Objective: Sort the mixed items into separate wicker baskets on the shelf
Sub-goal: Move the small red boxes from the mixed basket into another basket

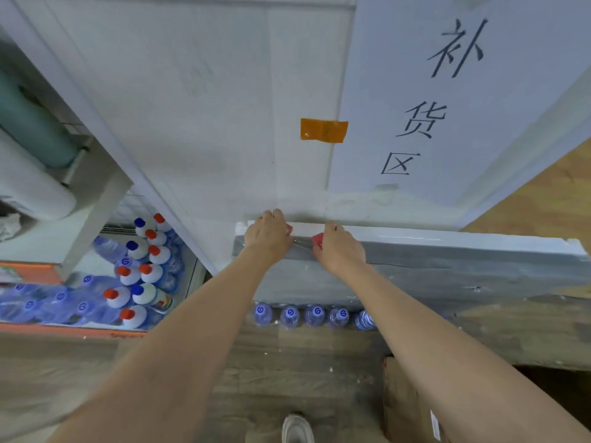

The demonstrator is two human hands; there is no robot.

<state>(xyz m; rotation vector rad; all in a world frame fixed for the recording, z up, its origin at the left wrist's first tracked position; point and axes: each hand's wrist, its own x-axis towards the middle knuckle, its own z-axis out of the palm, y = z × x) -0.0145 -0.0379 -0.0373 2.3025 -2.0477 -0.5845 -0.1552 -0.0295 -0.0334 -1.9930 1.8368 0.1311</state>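
Red item: a small red thing point(317, 240) shows at the right hand, just right of frame centre, pressed against clear film; what it is cannot be told.
Second red bit: a sliver of red point(289, 228) peeks out at the left hand's far edge; too small to name.
Right hand: the right hand point(339, 247) has its fingers curled round the red item, on top of the wrapped slab.
Left hand: the left hand point(268, 233) lies on the slab's left end with fingers bent over the far edge point(271, 215); whether they pinch the film or the red sliver cannot be told.
Wrapped slab: a grey and white slab point(447, 251) under clear film runs from centre to the right edge, against the white wall.
Wicker baskets: none in view, and no sorted groups show.
Progress: judged from this, sorting looks barely begun or at a pick-up step; everything to be placed is left to do.
Bottles: red- and blue-capped bottles point(144, 266) crowd the lower left; a row of blue-capped water bottles point(315, 314) stands on the floor under the slab.
Surroundings: an orange tape patch point(323, 130) and a paper sign point(441, 100) hang on the wall; a cardboard box point(406, 407) and a shoe point(297, 430) sit at the bottom.
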